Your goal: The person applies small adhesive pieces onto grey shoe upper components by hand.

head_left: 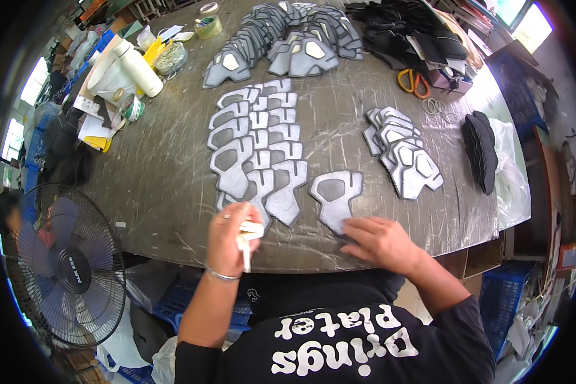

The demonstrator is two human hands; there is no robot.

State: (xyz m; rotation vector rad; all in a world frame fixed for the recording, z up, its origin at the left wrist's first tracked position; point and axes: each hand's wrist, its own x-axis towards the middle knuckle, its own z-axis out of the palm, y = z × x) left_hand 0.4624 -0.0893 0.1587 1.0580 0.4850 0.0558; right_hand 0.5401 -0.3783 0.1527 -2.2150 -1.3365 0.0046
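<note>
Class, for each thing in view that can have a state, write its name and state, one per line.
Left hand: closed on white pieces
Right hand: fingers out, at single grey piece
Grey rows: overlapping
Single grey piece: flat, apart from rows
White-filled grey pieces: overlapping
Orange-handled scissors: lying down
Fan: guarded; running or not, cannot tell
White bottle: standing

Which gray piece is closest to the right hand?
The lone gray piece at the right hand; it overlaps no other piece, while the rest overlap in groups.
</note>
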